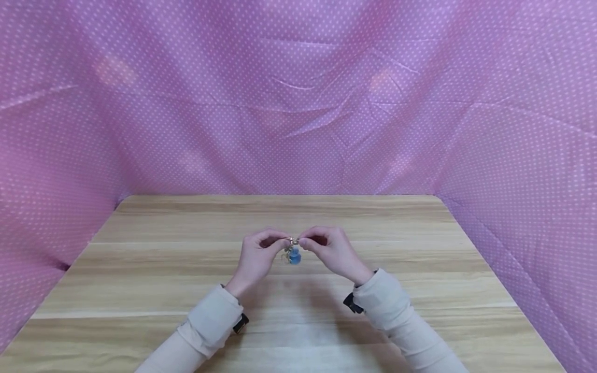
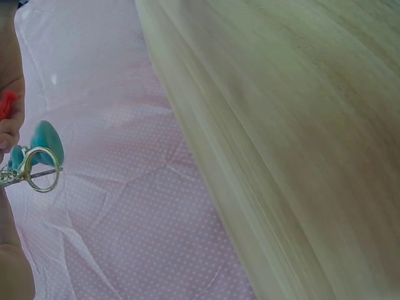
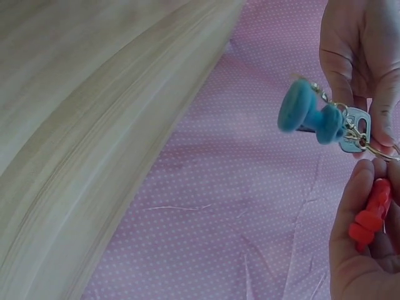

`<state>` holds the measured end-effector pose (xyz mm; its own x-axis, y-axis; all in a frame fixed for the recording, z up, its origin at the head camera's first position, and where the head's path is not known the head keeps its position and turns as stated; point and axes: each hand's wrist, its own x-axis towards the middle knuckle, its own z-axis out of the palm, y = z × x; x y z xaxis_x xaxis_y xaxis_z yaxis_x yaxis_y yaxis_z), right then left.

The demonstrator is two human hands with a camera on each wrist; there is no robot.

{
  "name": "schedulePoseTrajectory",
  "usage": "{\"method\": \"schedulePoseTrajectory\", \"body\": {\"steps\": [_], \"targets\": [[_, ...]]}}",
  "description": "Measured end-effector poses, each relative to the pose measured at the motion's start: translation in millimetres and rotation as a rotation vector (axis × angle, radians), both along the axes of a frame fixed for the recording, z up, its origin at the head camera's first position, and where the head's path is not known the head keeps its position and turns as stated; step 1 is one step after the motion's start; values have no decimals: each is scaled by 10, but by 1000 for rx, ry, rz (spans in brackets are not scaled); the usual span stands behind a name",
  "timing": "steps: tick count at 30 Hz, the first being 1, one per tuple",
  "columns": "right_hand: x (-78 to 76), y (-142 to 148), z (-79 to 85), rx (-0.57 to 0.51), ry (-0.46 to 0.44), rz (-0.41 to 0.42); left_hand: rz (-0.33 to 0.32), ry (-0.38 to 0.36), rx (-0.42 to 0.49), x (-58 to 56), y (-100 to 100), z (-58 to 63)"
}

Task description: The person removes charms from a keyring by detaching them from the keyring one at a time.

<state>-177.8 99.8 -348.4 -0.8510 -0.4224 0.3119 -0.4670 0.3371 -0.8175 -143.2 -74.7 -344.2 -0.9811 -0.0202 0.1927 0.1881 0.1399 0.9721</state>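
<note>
Above the tabletop the hands meet fingertip to fingertip at a keychain. My left hand (image 1: 258,256) pinches it by a silver key (image 3: 355,130) and the gold split ring (image 2: 29,177). A teal-blue charm with two rounded ends (image 3: 299,106) hangs from it on a short gold chain. My right hand (image 1: 333,254) has its fingertips at the ring, and a small red knobbed piece (image 3: 370,219) lies in its curled fingers. Whether the red piece is joined to the ring is hidden by the fingers.
A wood-grain table (image 1: 140,290) lies below the hands. Pink dotted cloth (image 1: 298,103) hangs behind it and along both sides. Each wrist carries a small black device (image 1: 353,303) at the cuff.
</note>
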Motion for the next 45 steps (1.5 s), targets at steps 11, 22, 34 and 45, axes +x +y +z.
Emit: {"method": "schedulePoseTrajectory", "body": {"steps": [11, 22, 34, 45], "targets": [[16, -5, 1, 3, 19, -18, 17, 6, 35, -102, -31, -210], [7, -4, 8, 0, -12, -9, 62, 39, 54, -92, -15, -245], [32, 7, 62, 111, 84, -9, 12, 112, -12, -116, -41, -266], [44, -30, 52, 147, 202, -48, 39, 199, -162, 32, 14, -3]]}}
